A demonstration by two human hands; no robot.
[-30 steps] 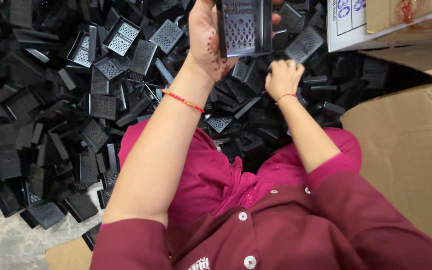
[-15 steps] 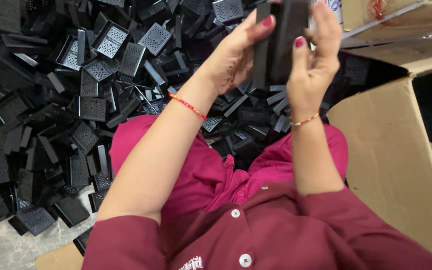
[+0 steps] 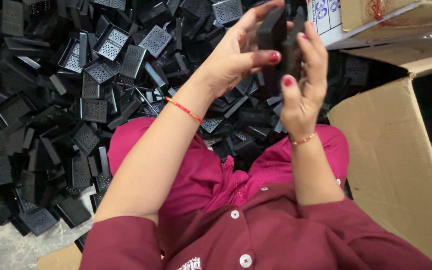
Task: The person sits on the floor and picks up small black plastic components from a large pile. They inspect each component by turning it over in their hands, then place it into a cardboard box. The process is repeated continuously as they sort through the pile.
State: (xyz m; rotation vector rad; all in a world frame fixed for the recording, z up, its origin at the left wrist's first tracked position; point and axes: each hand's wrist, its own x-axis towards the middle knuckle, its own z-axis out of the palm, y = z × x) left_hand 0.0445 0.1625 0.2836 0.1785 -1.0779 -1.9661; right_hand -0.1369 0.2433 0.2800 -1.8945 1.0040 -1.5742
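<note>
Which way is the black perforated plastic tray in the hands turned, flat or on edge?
On edge: the black perforated plastic tray stands upright, narrow side showing, between left hand and right hand.

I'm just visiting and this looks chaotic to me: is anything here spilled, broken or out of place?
The black perforated trays lie in a loose heap on the floor, tipped every way, none stacked. No breakage shows. The left hand and right hand hold black trays between them, beside an open cardboard box.
</note>
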